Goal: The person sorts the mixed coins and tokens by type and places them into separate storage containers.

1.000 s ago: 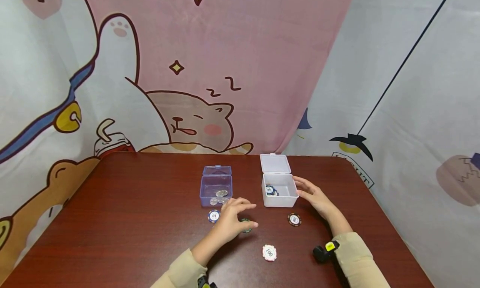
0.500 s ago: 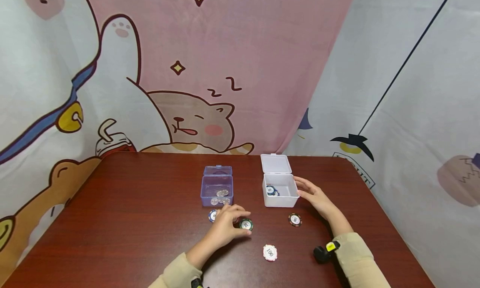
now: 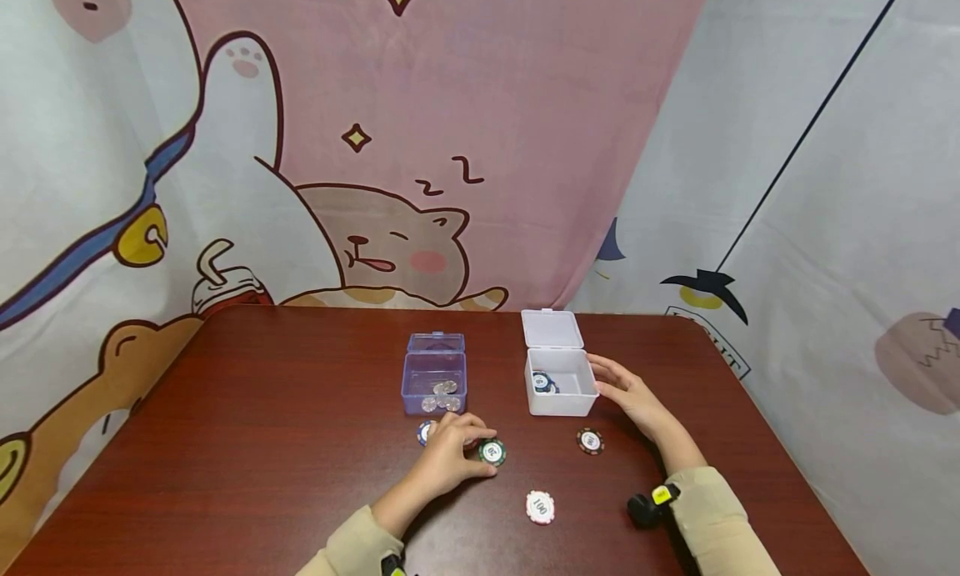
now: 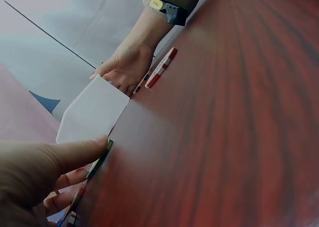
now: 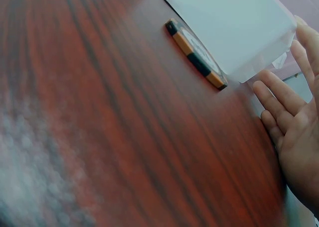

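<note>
While the left hand (image 3: 450, 458) curls over the table (image 3: 247, 443) just below the middle of the head view, its fingertips pinch a green chip (image 3: 492, 452), which stands tilted up on its edge against the wood. The left wrist view shows the same grip from the side: the thumb (image 4: 75, 150) lies along the green chip (image 4: 101, 158) in the lower left of that frame, with the other fingers folded beneath. A blue chip (image 3: 425, 432) lies flat just left of the knuckles, partly hidden by them.

The right hand (image 3: 628, 393) rests right of centre with straight, relaxed fingers; it holds nothing, and its fingertips are at the right wall of the white box (image 3: 561, 382). In the right wrist view the palm (image 5: 296, 137) fills the right edge, with the white box (image 5: 234, 25) at the top.

The white box stands open, lid tipped back, and a few chips lie inside. To its left a clear blue box (image 3: 434, 382), also open, holds coins (image 3: 441, 395). A dark chip (image 3: 590, 441) lies flat below the white box, near the right wrist. A white and red chip (image 3: 540, 507) lies lower in the frame, between the two forearms. Cartoon curtains hang behind the table.
</note>
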`<action>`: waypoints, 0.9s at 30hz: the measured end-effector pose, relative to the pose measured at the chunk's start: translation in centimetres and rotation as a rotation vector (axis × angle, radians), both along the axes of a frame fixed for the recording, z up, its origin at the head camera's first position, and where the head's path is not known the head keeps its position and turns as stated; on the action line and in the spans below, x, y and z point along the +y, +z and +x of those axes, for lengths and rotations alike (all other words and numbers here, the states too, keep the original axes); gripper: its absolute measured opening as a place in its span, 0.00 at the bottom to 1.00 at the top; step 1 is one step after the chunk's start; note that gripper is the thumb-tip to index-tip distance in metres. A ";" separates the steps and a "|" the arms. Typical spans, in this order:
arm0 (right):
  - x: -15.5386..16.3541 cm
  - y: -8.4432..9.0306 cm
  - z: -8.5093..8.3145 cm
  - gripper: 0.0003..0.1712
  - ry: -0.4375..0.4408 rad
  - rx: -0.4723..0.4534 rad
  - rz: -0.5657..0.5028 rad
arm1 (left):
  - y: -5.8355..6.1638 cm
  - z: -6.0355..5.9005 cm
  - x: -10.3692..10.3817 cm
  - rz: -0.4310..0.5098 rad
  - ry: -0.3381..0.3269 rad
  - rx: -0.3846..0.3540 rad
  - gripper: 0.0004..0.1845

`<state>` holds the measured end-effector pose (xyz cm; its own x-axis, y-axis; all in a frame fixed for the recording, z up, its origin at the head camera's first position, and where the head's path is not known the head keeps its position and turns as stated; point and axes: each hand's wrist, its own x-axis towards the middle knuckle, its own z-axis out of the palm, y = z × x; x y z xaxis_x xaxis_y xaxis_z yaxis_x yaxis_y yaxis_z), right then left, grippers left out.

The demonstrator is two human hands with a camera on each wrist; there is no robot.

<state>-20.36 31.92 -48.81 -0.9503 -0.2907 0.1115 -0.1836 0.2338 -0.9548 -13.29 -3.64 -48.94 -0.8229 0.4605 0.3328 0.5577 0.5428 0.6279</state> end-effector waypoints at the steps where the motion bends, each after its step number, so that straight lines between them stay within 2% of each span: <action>1: 0.0 0.0 0.0 0.30 -0.004 -0.001 0.002 | 0.0 0.0 0.0 -0.008 0.000 0.004 0.27; 14: 0.0 0.1 0.2 0.30 -0.020 -0.017 0.046 | 0.1 0.2 0.1 -0.041 0.000 0.024 0.22; 27: 0.2 0.0 0.0 0.30 -0.015 -0.022 0.021 | 0.3 0.2 0.2 -0.052 -0.009 0.028 0.21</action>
